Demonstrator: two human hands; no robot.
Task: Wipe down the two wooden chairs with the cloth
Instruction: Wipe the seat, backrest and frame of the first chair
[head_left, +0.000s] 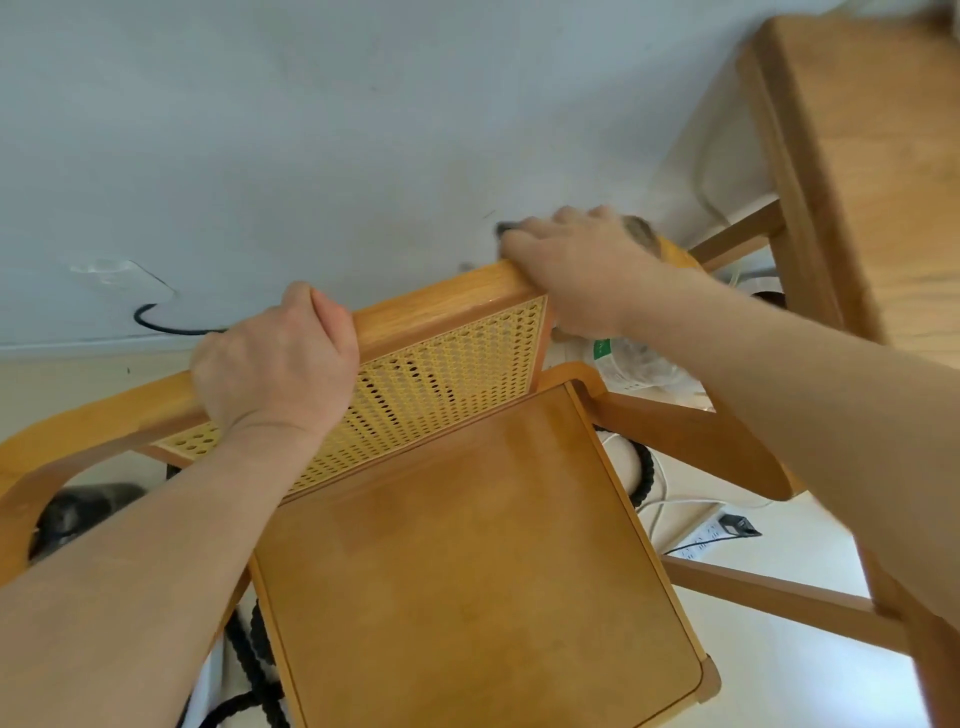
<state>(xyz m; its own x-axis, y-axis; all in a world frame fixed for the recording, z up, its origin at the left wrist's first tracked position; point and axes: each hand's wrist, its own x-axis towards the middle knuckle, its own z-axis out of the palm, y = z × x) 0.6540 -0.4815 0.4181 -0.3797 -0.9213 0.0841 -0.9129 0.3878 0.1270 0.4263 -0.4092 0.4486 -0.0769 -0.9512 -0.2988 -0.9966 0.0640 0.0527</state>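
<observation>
Mostly hidden under the blurred right hand, the cloth shows only a grey-brown edge. Fingertips of the left hand lie hidden behind the chair. Chair seat and table cut off by frame edges.

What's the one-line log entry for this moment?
left hand: grips top rail | right hand: holds cloth on rail's right end

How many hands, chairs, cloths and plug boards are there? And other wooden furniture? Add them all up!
left hand and right hand: 2
chair: 1
cloth: 1
power strip: 1
other wooden furniture: 1
Total: 6
</observation>
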